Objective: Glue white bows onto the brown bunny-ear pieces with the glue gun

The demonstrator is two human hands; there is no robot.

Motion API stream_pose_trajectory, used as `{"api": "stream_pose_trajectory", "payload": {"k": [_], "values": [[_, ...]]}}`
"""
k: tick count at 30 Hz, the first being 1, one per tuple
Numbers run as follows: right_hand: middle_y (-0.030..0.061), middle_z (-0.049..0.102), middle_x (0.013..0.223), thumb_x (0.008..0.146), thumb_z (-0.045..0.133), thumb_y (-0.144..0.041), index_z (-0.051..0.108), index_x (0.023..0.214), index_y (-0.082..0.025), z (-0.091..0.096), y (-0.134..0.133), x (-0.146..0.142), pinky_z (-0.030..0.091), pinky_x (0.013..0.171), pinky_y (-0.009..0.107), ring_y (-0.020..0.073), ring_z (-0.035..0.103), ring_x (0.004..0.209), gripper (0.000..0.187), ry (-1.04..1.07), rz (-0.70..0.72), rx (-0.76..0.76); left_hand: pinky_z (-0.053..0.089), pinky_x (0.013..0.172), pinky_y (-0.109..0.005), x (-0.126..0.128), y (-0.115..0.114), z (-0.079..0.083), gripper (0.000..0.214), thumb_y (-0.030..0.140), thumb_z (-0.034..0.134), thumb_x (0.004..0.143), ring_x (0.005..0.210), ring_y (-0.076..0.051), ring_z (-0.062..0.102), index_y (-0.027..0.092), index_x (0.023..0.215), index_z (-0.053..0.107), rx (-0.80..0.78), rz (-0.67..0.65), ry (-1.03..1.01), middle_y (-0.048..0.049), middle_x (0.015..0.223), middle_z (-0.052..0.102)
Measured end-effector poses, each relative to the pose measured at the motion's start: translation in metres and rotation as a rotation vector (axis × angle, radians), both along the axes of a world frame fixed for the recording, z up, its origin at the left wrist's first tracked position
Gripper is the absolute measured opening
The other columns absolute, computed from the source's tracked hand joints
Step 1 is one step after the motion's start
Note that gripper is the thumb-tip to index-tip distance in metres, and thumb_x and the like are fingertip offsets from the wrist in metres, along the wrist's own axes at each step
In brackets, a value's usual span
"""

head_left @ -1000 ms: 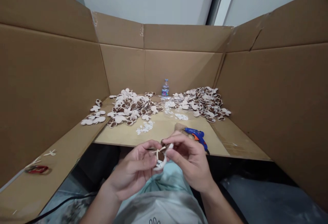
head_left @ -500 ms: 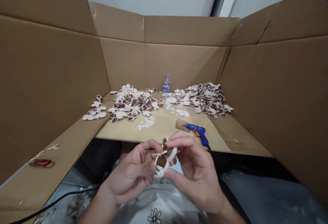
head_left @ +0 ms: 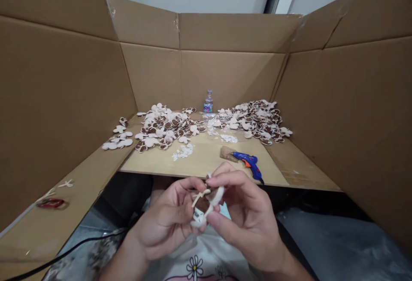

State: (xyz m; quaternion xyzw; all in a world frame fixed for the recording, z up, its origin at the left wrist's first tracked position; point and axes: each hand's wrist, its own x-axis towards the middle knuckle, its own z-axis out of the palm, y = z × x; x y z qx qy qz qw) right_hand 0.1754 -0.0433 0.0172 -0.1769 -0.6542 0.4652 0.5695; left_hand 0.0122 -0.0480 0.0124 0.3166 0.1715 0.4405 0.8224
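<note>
A brown-and-white felt piece (head_left: 202, 206), crossed by a cream cord (head_left: 200, 197), is gripped between the closed fingers of the left hand (head_left: 165, 219) and the right hand (head_left: 247, 220), above the person's lap; part of it is hidden by the fingers. On a pale board (head_left: 199, 165), hemmed in by cardboard box walls (head_left: 64, 101), two heaps are spread: a left heap (head_left: 167, 128) and a right heap (head_left: 254, 122), too many pieces to count. One capped water bottle (head_left: 208, 102) is stood upright between them, its fill level hard to make out. One blue glue gun (head_left: 249, 164) is laid beside one cork-like block (head_left: 228, 153). A small red object (head_left: 51, 203) is too blurred to identify
</note>
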Motion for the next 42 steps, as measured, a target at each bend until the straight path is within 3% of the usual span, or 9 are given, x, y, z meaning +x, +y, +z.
{"api": "stream_pose_trajectory", "payload": {"k": [12, 22, 25, 27, 30, 32, 34, 37, 42], "values": [[0.0045, 0.063, 0.091, 0.086, 0.064, -0.019, 0.068, 0.106, -0.027, -0.031, 0.022, 0.028, 0.048, 0.071, 0.031, 0.0182, 0.058, 0.081, 0.022, -0.325, -0.231, 0.138, 0.046, 0.068, -0.022, 0.012, 0.022, -0.008, 0.028, 0.008, 0.084, 0.058, 0.077, -0.013, 0.061, 0.017, 0.078, 0.065, 0.251, 0.291, 0.402, 0.0000, 0.079, 0.066], [0.0024, 0.066, 0.078, 0.086, 0.065, -0.033, 0.069, 0.089, -0.019, -0.053, 0.048, 0.051, 0.047, 0.063, 0.025, 0.0140, 0.060, 0.070, 0.016, -0.398, -0.103, -0.184, 0.052, 0.074, -0.030, 0.014, 0.042, -0.032, 0.028, 0.019, 0.080, 0.066, 0.070, -0.015, 0.067, 0.015, 0.093, 0.076, 0.229, 0.078, 0.552, -0.0063, 0.079, 0.074], [0.0010, 0.065, 0.068, 0.080, 0.070, -0.039, 0.068, 0.081, -0.016, -0.055, 0.058, 0.060, 0.046, 0.058, 0.024, 0.0131, 0.059, 0.063, 0.022, -0.446, 0.035, -0.304, 0.053, 0.077, -0.032, 0.007, 0.051, -0.036, 0.042, 0.020, 0.080, 0.067, 0.081, -0.017, 0.069, 0.019, 0.108, 0.071, 0.269, -0.052, 0.530, -0.0103, 0.104, 0.073], [0.0033, 0.068, 0.069, 0.077, 0.071, -0.045, 0.068, 0.078, -0.016, -0.053, 0.067, 0.073, 0.048, 0.058, 0.026, 0.0153, 0.061, 0.062, 0.030, -0.490, -0.060, -0.305, 0.053, 0.081, -0.034, -0.004, 0.061, -0.041, 0.050, 0.022, 0.080, 0.066, 0.095, -0.021, 0.069, 0.023, 0.114, 0.068, 0.314, -0.050, 0.601, -0.0124, 0.125, 0.066], [0.0136, 0.069, 0.107, 0.080, 0.063, -0.053, 0.065, 0.112, -0.016, -0.047, 0.081, 0.101, 0.054, 0.071, 0.034, 0.0237, 0.067, 0.086, 0.049, -0.466, -0.687, -0.164, 0.053, 0.082, -0.034, -0.028, 0.083, -0.054, 0.023, 0.038, 0.066, 0.080, 0.105, -0.025, 0.066, 0.018, 0.089, 0.073, 0.460, 0.246, 0.962, -0.0132, 0.120, 0.069], [0.0180, 0.053, 0.138, 0.084, 0.056, -0.051, 0.044, 0.140, -0.017, -0.044, 0.088, 0.117, 0.053, 0.084, 0.035, 0.0281, 0.063, 0.109, 0.067, -0.595, -0.942, -0.116, 0.051, 0.086, -0.036, -0.047, 0.103, -0.064, 0.035, 0.040, 0.052, 0.087, 0.098, -0.027, 0.068, 0.016, 0.071, 0.071, 0.531, 0.502, 1.204, -0.0129, 0.097, 0.075], [0.0194, 0.050, 0.141, 0.089, 0.050, -0.044, 0.038, 0.144, -0.013, -0.047, 0.095, 0.126, 0.050, 0.089, 0.034, 0.0294, 0.061, 0.115, 0.065, -0.897, -0.955, -0.183, 0.048, 0.091, -0.041, -0.065, 0.122, -0.073, 0.031, 0.035, 0.049, 0.088, 0.097, -0.029, 0.067, 0.015, 0.080, 0.071, 0.524, 0.667, 1.316, -0.0131, 0.094, 0.074], [0.0233, 0.068, 0.114, 0.089, 0.050, -0.037, 0.061, 0.122, -0.005, -0.058, 0.105, 0.123, 0.051, 0.082, 0.034, 0.0314, 0.067, 0.101, 0.047, -1.317, -0.871, -0.347, 0.038, 0.103, -0.044, -0.087, 0.150, -0.081, 0.030, 0.023, 0.056, 0.082, 0.114, -0.031, 0.056, 0.012, 0.108, 0.066, 0.544, 0.845, 1.438, -0.0158, 0.118, 0.066], [0.0245, 0.071, 0.097, 0.084, 0.058, -0.033, 0.070, 0.098, -0.005, -0.081, 0.122, 0.110, 0.049, 0.071, 0.033, 0.0321, 0.069, 0.089, 0.033, -1.425, -0.854, -0.397, 0.032, 0.107, -0.043, -0.104, 0.184, -0.083, 0.035, 0.017, 0.067, 0.071, 0.117, -0.032, 0.051, 0.014, 0.106, 0.067, 0.639, 0.876, 1.536, -0.0135, 0.113, 0.064]]}}
